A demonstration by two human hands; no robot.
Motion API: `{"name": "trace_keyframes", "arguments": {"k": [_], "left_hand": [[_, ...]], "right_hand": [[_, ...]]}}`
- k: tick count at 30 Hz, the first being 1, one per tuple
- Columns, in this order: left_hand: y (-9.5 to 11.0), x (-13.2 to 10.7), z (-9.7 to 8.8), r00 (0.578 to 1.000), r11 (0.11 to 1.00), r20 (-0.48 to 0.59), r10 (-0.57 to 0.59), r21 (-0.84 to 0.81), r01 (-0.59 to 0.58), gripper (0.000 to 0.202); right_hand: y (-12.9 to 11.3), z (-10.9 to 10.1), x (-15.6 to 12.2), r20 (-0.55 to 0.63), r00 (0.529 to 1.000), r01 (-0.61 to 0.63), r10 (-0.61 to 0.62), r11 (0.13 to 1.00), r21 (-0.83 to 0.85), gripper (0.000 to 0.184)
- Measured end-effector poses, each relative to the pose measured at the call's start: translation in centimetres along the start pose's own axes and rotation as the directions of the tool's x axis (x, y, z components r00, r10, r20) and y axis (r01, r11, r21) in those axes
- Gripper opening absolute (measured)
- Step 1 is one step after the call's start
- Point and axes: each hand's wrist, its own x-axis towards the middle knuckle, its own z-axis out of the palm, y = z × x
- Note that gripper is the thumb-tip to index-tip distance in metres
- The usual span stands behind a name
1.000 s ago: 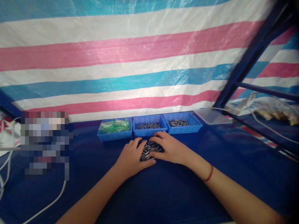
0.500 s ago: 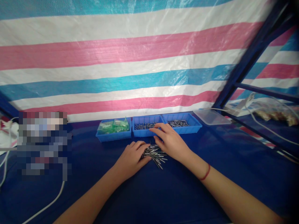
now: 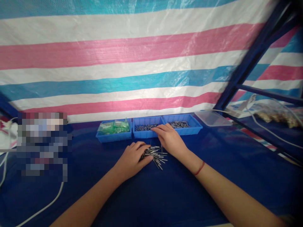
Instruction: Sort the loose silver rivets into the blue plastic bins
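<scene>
A loose pile of slender metal rivets [image 3: 157,155] lies on the dark blue tabletop. My left hand [image 3: 133,159] rests at its left side, thumb and fingers apart, curved around the pile's edge. Past the pile, my right hand [image 3: 171,140] is over the front rim of the middle blue bin [image 3: 148,134], its fingertips drawn together in a pinch. Whatever those fingertips hold is too small to make out. More rivets lie inside this bin and in the right blue bin [image 3: 193,130]. A red cord circles my right wrist.
Green plastic packets [image 3: 115,126] fill the left blue bin [image 3: 115,138]. A clear plastic lid [image 3: 214,118] lies right of the bins. White cables [image 3: 58,197] run along the left, beside a blurred-out patch. Striped sheeting [image 3: 118,60] and a blue metal frame [image 3: 246,66] border the table.
My right hand's thumb and fingers have come together from a wider spread, near the middle bin's rim. My left hand stays by the pile. The whole view has shifted slightly.
</scene>
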Motion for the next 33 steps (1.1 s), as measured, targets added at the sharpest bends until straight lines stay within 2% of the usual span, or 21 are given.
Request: {"name": "trace_keyframes", "arguments": {"k": [4, 7, 10, 14, 17, 20, 24, 29, 33], "left_hand": [[-0.3, 0.2, -0.1, 0.997, 0.999, -0.077, -0.028, -0.045, 0.025, 0.035], [-1.0, 0.2, 0.0, 0.993, 0.999, -0.112, -0.045, -0.02, 0.043, 0.032], [-1.4, 0.2, 0.2, 0.992, 0.998, -0.11, -0.059, 0.01, 0.061, 0.029], [-1.3, 0.3, -0.1, 0.994, 0.997, -0.086, -0.071, 0.001, 0.072, 0.026], [-1.2, 0.3, -0.3, 0.994, 0.997, -0.081, -0.07, -0.021, 0.068, 0.025], [-1.2, 0.3, -0.1, 0.992, 0.997, -0.102, -0.068, -0.033, 0.064, 0.023], [-1.2, 0.3, 0.1, 0.977, 0.993, -0.189, -0.101, -0.081, 0.087, 0.023], [-0.3, 0.3, -0.5, 0.941, 0.946, -0.257, -0.219, -0.291, 0.141, 0.021], [0.2, 0.2, -0.8, 0.929, 0.903, -0.252, -0.271, -0.4, 0.155, 0.016]], "right_hand": [[-0.5, -0.5, -0.1, -0.045, 0.999, -0.004, 0.006, 0.998, 0.055, 0.032], [-1.1, -1.2, -0.3, -0.059, 0.998, -0.017, 0.023, 0.994, 0.108, 0.027], [-1.6, -1.7, -0.6, 0.054, 0.998, -0.028, 0.021, 0.992, 0.126, 0.023], [-1.6, -1.2, -1.0, 0.256, 0.966, -0.044, 0.023, 0.996, 0.076, 0.019], [-1.4, -0.5, -1.2, 0.304, 0.952, -0.049, 0.02, 0.995, 0.088, 0.017], [-1.3, -0.1, -1.2, 0.282, 0.959, -0.069, 0.026, 0.987, 0.142, 0.012], [-1.6, -0.4, -1.0, 0.228, 0.973, -0.096, 0.034, 0.96, 0.264, 0.009], [-2.9, -1.4, -0.7, 0.133, 0.99, -0.108, 0.048, 0.862, 0.495, 0.008], [-3.9, -1.9, -0.8, 0.094, 0.994, -0.096, 0.051, 0.817, 0.568, 0.007]]}}
